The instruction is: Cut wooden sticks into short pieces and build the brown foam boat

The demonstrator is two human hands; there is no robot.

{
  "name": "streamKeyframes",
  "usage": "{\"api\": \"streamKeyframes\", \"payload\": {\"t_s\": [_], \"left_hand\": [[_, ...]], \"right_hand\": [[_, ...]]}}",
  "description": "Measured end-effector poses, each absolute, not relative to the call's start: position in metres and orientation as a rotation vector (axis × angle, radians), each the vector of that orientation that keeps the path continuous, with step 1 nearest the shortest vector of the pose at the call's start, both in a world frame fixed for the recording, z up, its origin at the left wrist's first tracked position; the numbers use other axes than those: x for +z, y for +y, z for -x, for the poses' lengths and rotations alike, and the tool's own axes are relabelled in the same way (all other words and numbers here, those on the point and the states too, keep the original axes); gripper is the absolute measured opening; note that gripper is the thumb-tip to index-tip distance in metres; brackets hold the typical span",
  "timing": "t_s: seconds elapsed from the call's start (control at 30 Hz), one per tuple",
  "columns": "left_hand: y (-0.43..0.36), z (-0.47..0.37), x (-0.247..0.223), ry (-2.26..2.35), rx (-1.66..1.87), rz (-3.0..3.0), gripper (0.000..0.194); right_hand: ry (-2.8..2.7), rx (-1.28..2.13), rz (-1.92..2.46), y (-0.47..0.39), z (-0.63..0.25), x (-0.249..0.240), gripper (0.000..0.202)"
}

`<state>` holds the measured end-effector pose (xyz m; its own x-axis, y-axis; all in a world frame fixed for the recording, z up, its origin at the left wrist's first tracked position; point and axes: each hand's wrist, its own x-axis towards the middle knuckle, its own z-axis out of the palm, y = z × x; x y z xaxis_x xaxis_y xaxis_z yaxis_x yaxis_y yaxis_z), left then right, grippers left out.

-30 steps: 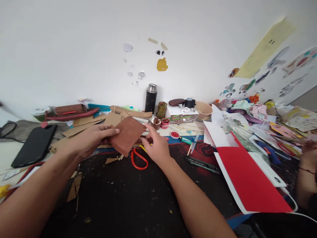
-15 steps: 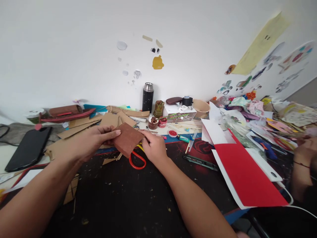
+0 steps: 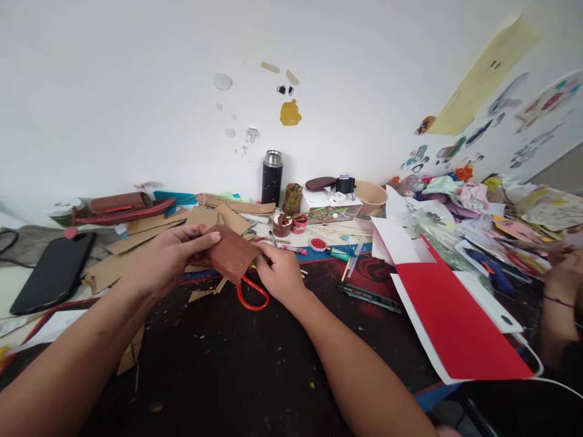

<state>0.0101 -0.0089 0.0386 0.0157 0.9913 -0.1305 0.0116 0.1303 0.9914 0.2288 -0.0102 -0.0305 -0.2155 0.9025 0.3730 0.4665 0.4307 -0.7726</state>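
A brown-painted piece of card (image 3: 232, 255) is held between my two hands, over the far part of the dark table mat (image 3: 228, 370). My left hand (image 3: 184, 252) pinches its left edge, thumb on top. At its right edge my right hand (image 3: 279, 267) is closed, its fingertips partly hidden behind the card. The card bends slightly across its width. Red-handled scissors (image 3: 253, 303) lie just below it, only the handle loop showing, the rest covered by the card and my hand.
Cardboard scraps (image 3: 136, 243) and a black phone (image 3: 52, 273) lie left. A thermos (image 3: 272, 179) and paint jars (image 3: 282, 224) stand at the back. A utility knife (image 3: 370, 297) and red paper (image 3: 460, 321) lie right. Another person's hand (image 3: 565, 273) is at the far right.
The brown card has shifted slightly left and up with both hands, and its top now looks more curved. The scissors stay where they were.
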Motion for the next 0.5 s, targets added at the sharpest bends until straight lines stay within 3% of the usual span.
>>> {"api": "streamKeyframes", "payload": {"t_s": [0.23,0.5], "left_hand": [[-0.0042,-0.0070,0.0329,1.268,0.969,-1.212,0.060],[0.0005,-0.0030,0.0310,1.249,0.882,-1.249,0.063]], "right_hand": [[-1.937,0.612,1.248,-0.0113,-0.2281,-0.0289,0.031],[-1.831,0.796,1.220,-0.0109,-0.2266,-0.0305,0.026]]}}
